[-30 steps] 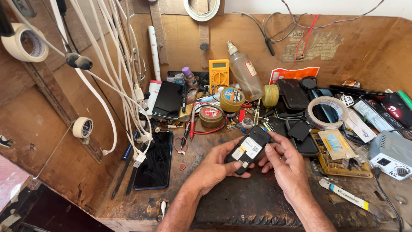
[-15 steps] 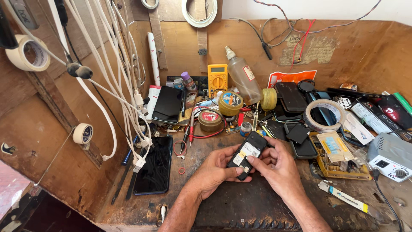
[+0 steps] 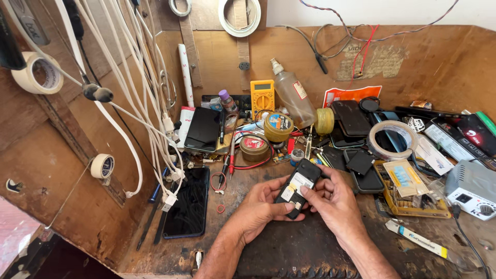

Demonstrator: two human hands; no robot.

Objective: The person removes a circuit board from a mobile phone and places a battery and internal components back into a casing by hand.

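On the cluttered wooden bench [image 3: 465, 243], a small black phone [image 3: 298, 187] (back cover off, white label showing) is gripped by the left hand [image 3: 263, 204] from below, while the right hand [image 3: 336, 201] is curled over its edge, thumb pressing. A dark smartphone [image 3: 188, 201] lies nearby, left, beneath hanging white cables [image 3: 150, 103].

Small black phone [image 3: 298, 187]: lower end hidden under left hand [image 3: 258, 206] and right hand [image 3: 336, 204]; back label too small to tell. Right of phone: grey device [image 3: 473, 188], cut by frame edge. Above phone: white tape ring [image 3: 239, 16], top cropped. Both forearms cropped at bottom edge.
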